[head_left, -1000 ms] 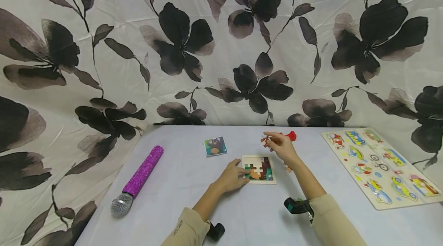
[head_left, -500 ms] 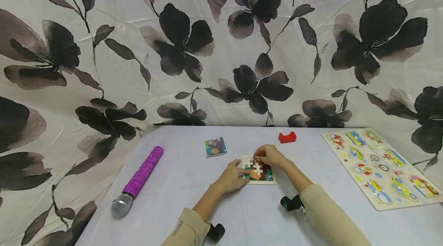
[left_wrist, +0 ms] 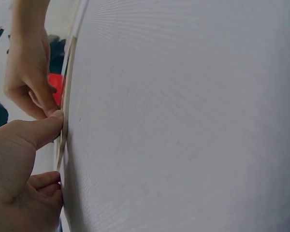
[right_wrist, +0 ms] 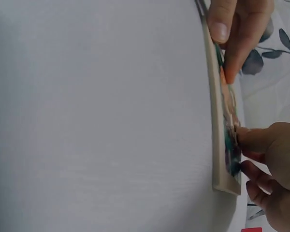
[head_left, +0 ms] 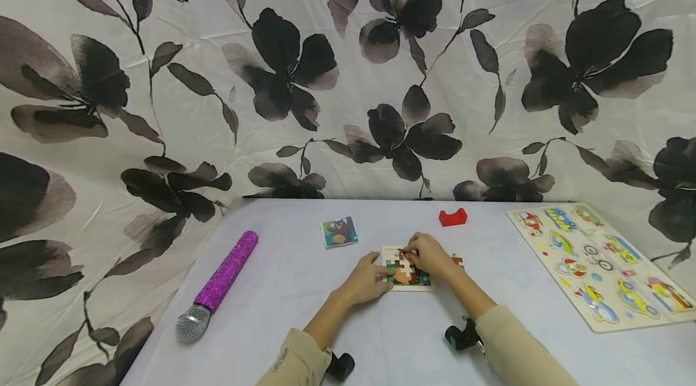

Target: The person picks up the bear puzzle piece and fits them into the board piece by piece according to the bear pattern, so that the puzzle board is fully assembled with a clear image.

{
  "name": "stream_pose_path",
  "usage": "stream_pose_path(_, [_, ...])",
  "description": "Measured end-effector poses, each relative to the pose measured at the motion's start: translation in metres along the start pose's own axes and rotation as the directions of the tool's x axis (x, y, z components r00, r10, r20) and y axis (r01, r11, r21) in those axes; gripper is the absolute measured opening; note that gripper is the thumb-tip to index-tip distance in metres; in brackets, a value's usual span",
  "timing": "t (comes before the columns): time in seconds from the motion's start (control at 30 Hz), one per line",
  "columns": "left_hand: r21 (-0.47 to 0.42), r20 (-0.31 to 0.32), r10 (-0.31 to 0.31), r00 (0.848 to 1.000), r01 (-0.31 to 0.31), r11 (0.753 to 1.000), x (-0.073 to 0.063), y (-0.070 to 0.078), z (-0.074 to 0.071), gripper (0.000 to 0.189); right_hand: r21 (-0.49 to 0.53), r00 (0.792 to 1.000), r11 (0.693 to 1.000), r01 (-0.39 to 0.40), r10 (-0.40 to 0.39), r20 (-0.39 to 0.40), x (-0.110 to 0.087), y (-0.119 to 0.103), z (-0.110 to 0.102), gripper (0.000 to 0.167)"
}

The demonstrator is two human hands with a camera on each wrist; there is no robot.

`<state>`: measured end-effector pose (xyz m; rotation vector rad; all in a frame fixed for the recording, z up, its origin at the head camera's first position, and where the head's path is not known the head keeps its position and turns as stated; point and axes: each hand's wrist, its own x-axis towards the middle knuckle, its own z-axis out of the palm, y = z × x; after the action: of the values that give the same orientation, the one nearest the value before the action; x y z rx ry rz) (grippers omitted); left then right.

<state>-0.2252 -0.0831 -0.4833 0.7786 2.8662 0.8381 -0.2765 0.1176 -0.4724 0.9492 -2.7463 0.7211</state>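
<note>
A small jigsaw puzzle (head_left: 393, 287) in a pale wooden frame lies in the middle of the table, with a white gap among its brown and green pieces. My left hand (head_left: 363, 278) rests at the frame's left side; its index finger lies straight over the picture and its thumb touches the near left part. My right hand (head_left: 429, 254) is over the upper part of the puzzle, thumb and fingers bent together at a puzzle piece mostly hidden beneath them. In the right wrist view, my right fingertips (right_wrist: 245, 137) meet the puzzle's surface.
Loose puzzle pieces (head_left: 458, 260) lie partly behind my right wrist. A bear picture card (head_left: 340, 232) and a red notched block (head_left: 453, 217) lie farther back. A purple glittery microphone (head_left: 225, 271) lies left; a large vehicle puzzle board (head_left: 595, 265) lies right.
My right hand has brought a brown piece from near the red block down to the puzzle, then shifted slightly right over it. The white gap has shrunk. My left hand has stayed put.
</note>
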Motion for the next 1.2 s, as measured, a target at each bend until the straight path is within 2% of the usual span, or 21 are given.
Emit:
stream_pose_path(0.23, [-0.010,0.002,-0.020,1.000,0.020,1.000,0.000,0.000,0.001,0.031,-0.063,0.999,0.997,0.042,-0.041,0.012,-0.006,0.001,0.001,0.016])
stream_pose_path(0.47, [-0.020,0.007,-0.033,0.999,0.033,0.999,-0.001,0.000,0.002,0.031,-0.062,0.999,0.997,0.054,-0.055,-0.001,-0.009,0.004,0.002,0.015])
stream_pose_path(0.63, [-0.027,0.005,-0.032,0.999,0.032,0.999,-0.001,0.000,0.002,0.031,-0.097,0.999,0.995,0.034,-0.033,0.009,-0.008,0.001,0.002,0.014])
stream_pose_path(0.83, [-0.029,-0.001,-0.030,1.000,0.030,0.999,-0.001,0.000,0.001,0.031,-0.220,0.999,0.975,-0.027,0.033,0.020,-0.006,-0.007,0.007,0.015])
stream_pose_path(1.0, [-0.037,-0.004,-0.034,0.999,0.034,0.999,-0.001,-0.001,0.002,0.031,-0.227,0.996,0.970,-0.090,0.094,0.007,-0.006,-0.011,0.007,0.014])
stream_pose_path(1.2, [-0.038,-0.002,-0.036,0.999,0.036,0.999,-0.001,-0.001,0.003,0.031,-0.270,0.996,0.960,-0.074,0.084,0.023,-0.007,-0.016,0.004,0.015])
